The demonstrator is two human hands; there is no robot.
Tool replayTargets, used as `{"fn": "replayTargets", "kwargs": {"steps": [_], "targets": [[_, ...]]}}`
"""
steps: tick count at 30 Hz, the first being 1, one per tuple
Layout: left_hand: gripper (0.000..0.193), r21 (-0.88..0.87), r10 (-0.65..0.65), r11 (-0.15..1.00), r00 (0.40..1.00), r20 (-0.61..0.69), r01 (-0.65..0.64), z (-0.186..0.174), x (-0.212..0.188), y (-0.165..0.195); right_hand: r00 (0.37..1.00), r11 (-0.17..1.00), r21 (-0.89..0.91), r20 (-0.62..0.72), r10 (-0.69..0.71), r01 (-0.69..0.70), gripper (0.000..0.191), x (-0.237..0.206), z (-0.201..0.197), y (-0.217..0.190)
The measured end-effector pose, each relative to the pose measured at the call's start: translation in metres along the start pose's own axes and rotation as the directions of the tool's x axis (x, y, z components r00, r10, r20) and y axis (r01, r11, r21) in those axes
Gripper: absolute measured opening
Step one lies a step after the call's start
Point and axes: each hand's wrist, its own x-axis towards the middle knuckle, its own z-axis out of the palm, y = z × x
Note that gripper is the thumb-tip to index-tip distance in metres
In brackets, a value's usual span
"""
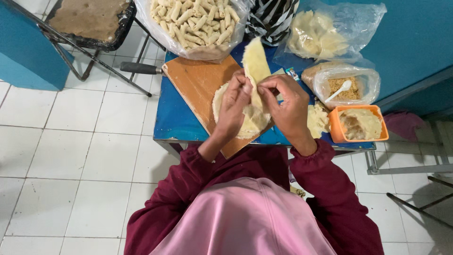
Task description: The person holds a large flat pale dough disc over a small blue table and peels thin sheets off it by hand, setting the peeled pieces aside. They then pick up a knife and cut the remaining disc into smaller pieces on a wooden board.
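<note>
White floor tiles surround a small blue table [172, 118]. Over its board [196, 85], left hand [233, 108] and right hand [288, 106] pinch a wrapper [255, 61], fingers clamped to peel it off the stack [250, 123].

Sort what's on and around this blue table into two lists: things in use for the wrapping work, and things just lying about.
In use:
left hand and right hand, peeling a thin wrapper sheet
stack of round wrappers
wooden board
orange tub of filling
bag of finished rolls

Lying about:
metal chair
striped cloth
bag of crumbs with white spoon
</note>
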Motion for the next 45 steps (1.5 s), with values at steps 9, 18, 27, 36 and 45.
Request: {"fn": "replayTargets", "kwargs": {"steps": [9,18,27,36,45], "targets": [[0.007,0.073,0.059,0.995,0.994,0.092,-0.066,0.005,-0.002,-0.003,0.983,0.948,0.262,0.033,0.181,-0.183,0.016,-0.005,0.0,0.016],[0.02,-0.286,0.004,0.958,0.999,0.033,0.005,0.012,0.0,0.003,0.913,0.708,0.585,0.165,0.374,-0.396,0.014,-0.012,0.006,0.037],[0.014,-0.065,-0.082,0.995,0.993,-0.083,0.077,0.006,0.007,-0.01,0.89,0.631,0.639,0.214,0.402,-0.439,0.015,-0.025,0.01,0.056],[0.014,-0.028,-0.032,0.999,0.985,-0.17,0.028,0.007,0.006,0.01,0.764,-0.148,0.917,0.391,0.512,-0.37,0.04,-0.018,0.018,0.069],[0.01,-0.258,0.019,0.965,0.995,-0.102,-0.045,0.0,0.007,0.028,0.746,-0.247,0.933,0.357,0.562,-0.261,0.034,-0.039,0.028,0.097]]}}
